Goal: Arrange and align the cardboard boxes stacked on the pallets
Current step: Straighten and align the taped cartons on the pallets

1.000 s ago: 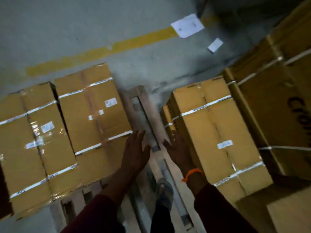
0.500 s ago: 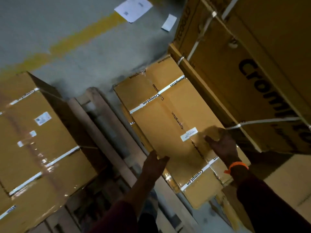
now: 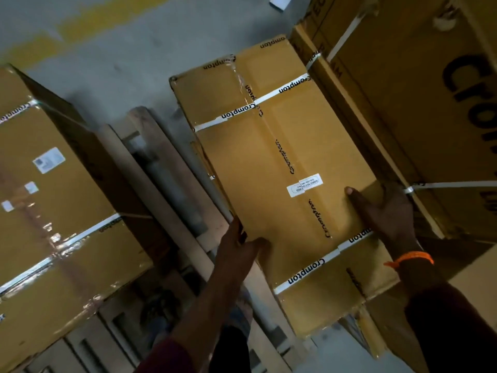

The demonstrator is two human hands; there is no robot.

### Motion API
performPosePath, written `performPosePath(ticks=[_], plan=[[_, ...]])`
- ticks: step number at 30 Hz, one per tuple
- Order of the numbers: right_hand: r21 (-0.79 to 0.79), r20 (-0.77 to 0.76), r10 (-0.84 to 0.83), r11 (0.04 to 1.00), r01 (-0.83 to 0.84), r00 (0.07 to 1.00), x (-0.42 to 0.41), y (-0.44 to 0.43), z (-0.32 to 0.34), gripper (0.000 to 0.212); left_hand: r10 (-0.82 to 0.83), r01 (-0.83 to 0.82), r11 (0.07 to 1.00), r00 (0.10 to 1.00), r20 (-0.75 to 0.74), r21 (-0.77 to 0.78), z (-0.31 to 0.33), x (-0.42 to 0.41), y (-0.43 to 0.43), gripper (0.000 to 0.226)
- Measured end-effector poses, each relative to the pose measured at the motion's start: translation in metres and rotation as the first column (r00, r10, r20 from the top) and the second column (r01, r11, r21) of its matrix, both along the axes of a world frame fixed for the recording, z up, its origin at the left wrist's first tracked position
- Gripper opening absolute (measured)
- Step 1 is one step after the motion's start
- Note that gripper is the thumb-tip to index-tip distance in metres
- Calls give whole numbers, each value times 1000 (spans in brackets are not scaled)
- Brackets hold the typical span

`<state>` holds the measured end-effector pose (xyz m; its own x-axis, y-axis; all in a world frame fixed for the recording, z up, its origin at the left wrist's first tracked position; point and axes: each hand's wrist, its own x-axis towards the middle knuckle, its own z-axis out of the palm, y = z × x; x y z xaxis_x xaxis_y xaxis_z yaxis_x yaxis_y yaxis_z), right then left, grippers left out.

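Observation:
A long cardboard box (image 3: 279, 157) with white printed straps lies in the middle of the view, on top of another box. My left hand (image 3: 238, 244) grips its left edge near the bottom, thumb on the top face and fingers down the side. My right hand (image 3: 384, 211), with an orange wristband, holds the box's right edge, thumb on top and fingers hidden in the gap beside the taller stack. A big printed box (image 3: 430, 103) stands at the right. Taped boxes (image 3: 53, 211) sit on the left pallet.
Wooden pallet boards (image 3: 166, 184) run diagonally between the left boxes and the middle box. Grey concrete floor with a yellow line (image 3: 107, 17) lies beyond. A white paper scrap (image 3: 279, 0) lies on the floor at the top. A foot shows below, between my arms.
The view has swung right and closer. My left hand moved from the gap onto the middle box's left edge; my right hand stays on its right edge.

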<state>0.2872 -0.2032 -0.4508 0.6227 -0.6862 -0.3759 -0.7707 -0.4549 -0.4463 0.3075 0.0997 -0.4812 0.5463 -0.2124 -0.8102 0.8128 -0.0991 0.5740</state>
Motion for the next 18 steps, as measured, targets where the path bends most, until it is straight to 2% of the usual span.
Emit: performPosePath(ticks=[3, 6, 9, 13, 18], plan=[[-4, 28, 16, 1000, -16, 999, 25, 29, 26, 91, 26, -26, 1000, 994, 103, -3, 33, 31, 29, 76], [49, 84, 35, 998, -39, 996, 53, 73, 43, 78, 64, -79, 995, 975, 214, 62, 59, 67, 64, 62], [159, 136, 43, 985, -65, 990, 78, 124, 40, 69, 118, -151, 983, 957, 264, 109, 72, 98, 107, 74], [161, 180, 112, 977, -142, 977, 112, 183, 16, 83, 188, -251, 948, 937, 294, 195, 66, 122, 164, 72], [133, 177, 262, 949, -287, 949, 159, 229, -20, 79, 141, -248, 921, 931, 335, 301, 33, 134, 215, 68]])
